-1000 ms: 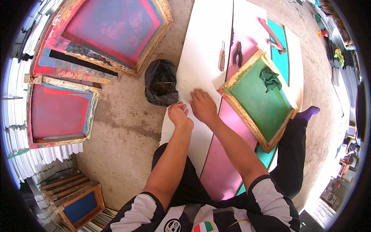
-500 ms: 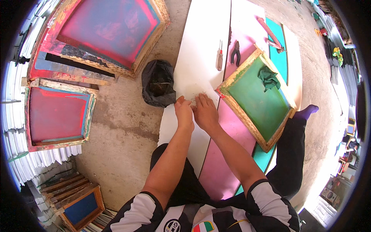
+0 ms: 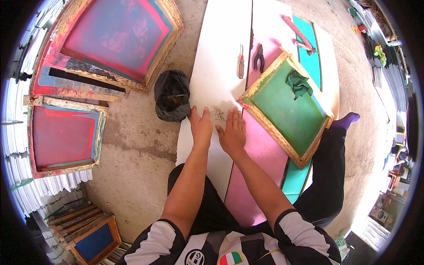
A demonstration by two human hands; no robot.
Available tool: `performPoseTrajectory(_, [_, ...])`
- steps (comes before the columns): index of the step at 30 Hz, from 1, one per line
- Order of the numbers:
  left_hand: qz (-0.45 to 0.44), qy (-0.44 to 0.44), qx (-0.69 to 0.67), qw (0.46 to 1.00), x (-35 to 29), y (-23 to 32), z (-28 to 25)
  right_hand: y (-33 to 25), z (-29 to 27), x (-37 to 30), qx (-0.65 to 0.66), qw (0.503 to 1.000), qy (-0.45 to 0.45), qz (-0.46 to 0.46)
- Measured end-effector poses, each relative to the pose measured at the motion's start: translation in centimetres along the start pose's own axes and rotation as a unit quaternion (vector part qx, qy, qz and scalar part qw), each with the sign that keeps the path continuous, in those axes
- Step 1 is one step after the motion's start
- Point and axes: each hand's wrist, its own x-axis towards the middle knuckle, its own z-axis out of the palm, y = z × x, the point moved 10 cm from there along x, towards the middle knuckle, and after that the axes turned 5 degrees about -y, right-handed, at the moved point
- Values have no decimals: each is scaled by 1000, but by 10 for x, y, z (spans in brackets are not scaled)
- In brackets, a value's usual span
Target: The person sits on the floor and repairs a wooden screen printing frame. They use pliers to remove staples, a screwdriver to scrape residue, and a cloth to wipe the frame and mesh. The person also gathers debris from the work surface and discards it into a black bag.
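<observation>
A small scatter of thin, dark, wiry bits (image 3: 217,114), like old staples, lies on the white board (image 3: 217,66) between my two hands. To the right of the bits my right hand (image 3: 233,133) rests flat with fingers stretched and thumb apart. My left hand (image 3: 202,129) is on their left at the board's edge, thumb and fingers spread, holding nothing visible. Close by its fingertips stands an open black plastic bag (image 3: 164,104) with something brownish inside. A wooden frame with green mesh (image 3: 282,119) lies right of my right hand, a crumpled dark green cloth (image 3: 299,85) on it.
Beyond my hands lie a screwdriver (image 3: 241,66), black-handled pliers (image 3: 259,58) and a hammer (image 3: 300,33). Pink (image 3: 256,176) and teal (image 3: 295,181) boards run beside the white one. Pink-stained mesh frames (image 3: 66,132) stand at left; my leg (image 3: 329,172) stretches along the right.
My hands have parted from their nearly touching position, and the small wiry bits between them are now in plain sight. The left hand's fingers have spread. The whole view has shifted slightly.
</observation>
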Motion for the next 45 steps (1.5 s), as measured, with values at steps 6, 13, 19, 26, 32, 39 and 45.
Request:
performPoseTrajectory(6, [-35, -29, -72, 996, -6, 6, 6, -16, 8, 1, 2, 999, -1, -37])
performPoseTrajectory(13, [-40, -15, -65, 997, -4, 4, 0, 3, 10, -39, 6, 999, -38, 30])
performPoseTrajectory(19, [-33, -16, -152, 988, -5, 6, 3, -6, 25, -35, -2, 999, -24, 27])
performPoseTrajectory(26, [-17, 3, -186, 982, 7, -7, -2, -33, 11, -39, -17, 992, -104, -70])
performPoseTrajectory(32, [-12, 5, -179, 984, 0, 4, -1, -45, 33, -62, -27, 980, -123, -157])
performPoseTrajectory(39, [-31, 29, -274, 961, 0, 5, -8, -57, 14, -18, -53, 981, -59, -179])
performPoseTrajectory(45, [-39, 56, -309, 949, -4, 3, -4, -62, 25, -6, -115, 968, -36, -222])
